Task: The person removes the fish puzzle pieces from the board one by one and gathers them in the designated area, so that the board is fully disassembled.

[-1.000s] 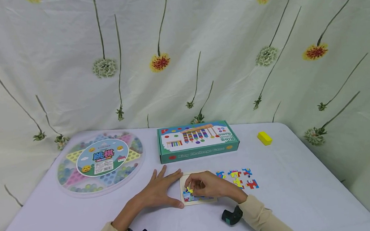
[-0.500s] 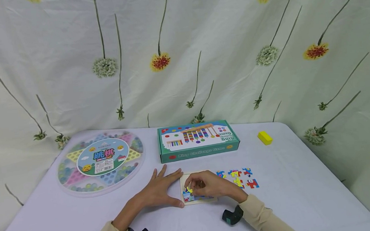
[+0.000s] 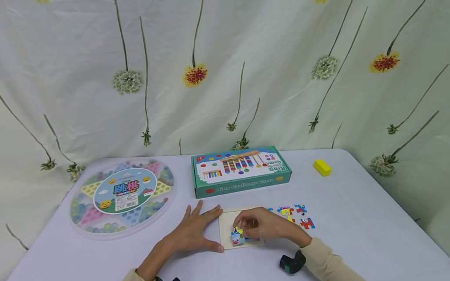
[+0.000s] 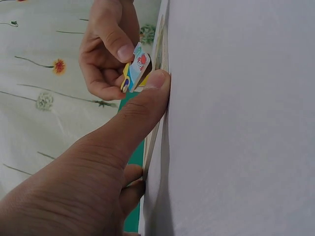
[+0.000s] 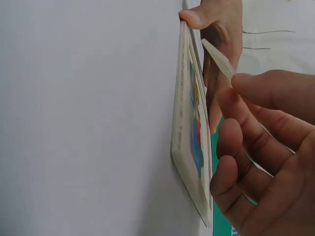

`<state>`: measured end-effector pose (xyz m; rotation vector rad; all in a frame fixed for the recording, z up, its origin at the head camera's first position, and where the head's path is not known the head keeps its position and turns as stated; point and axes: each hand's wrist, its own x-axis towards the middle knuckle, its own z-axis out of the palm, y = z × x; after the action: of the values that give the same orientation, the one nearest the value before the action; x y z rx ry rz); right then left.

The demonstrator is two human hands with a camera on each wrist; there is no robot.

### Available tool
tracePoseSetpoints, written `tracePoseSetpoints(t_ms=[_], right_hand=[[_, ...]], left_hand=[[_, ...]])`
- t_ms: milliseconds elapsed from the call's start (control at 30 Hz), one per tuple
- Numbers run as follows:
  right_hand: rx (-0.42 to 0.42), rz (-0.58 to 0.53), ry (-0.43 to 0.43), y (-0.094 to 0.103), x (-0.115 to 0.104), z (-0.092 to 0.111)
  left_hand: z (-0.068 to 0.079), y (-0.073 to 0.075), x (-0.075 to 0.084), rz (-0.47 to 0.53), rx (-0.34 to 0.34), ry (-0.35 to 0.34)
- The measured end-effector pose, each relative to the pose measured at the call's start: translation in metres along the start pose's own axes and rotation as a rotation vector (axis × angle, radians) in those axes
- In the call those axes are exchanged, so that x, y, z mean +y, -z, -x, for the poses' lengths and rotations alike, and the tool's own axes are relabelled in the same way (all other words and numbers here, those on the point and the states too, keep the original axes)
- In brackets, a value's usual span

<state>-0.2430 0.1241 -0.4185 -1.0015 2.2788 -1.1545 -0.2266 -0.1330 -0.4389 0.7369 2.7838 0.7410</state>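
In the head view my left hand [image 3: 198,231] lies with fingers spread along the left side of a pale wooden puzzle tray [image 3: 225,222]. Its thumb rests at the tray's lower left corner, as the left wrist view also shows. My right hand [image 3: 269,223] pinches a jigsaw piece [image 4: 139,69] between thumb and fingertips, above the tray. That piece is tilted and bears blue, yellow and red print; from the right wrist its pale edge shows. Printed pieces [image 5: 198,123] sit inside the tray's lower part, partly hidden by the right hand in the head view.
Several loose puzzle pieces [image 3: 306,223] lie right of the tray. Behind it stands a green Ring Challenge Game box [image 3: 244,185]. A round Chinese checkers set [image 3: 122,197] is at the left, a yellow block [image 3: 322,168] at the back right.
My right hand has shifted right, carrying the jigsaw piece from the tray's left side towards its middle. The left hand has stayed in place.
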Motion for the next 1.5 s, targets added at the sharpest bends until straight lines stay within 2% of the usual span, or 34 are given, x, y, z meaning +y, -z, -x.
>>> tracePoseSetpoints(t_ms=[233, 567, 833, 1500], right_hand=[[0.035, -0.002, -0.042, 0.012, 0.006, 0.018], [0.072, 0.013, -0.068, 0.024, 0.017, 0.039], [0.065, 0.002, -0.109, 0.029, 0.024, 0.051], [0.068, 0.031, -0.126, 0.037, 0.032, 0.077]], left_hand=[[0.001, 0.000, 0.002, -0.022, 0.013, -0.007], [0.000, -0.001, 0.001, -0.016, 0.006, 0.022], [0.000, -0.001, 0.002, -0.004, 0.005, 0.019], [0.000, 0.000, 0.003, 0.007, 0.000, 0.014]])
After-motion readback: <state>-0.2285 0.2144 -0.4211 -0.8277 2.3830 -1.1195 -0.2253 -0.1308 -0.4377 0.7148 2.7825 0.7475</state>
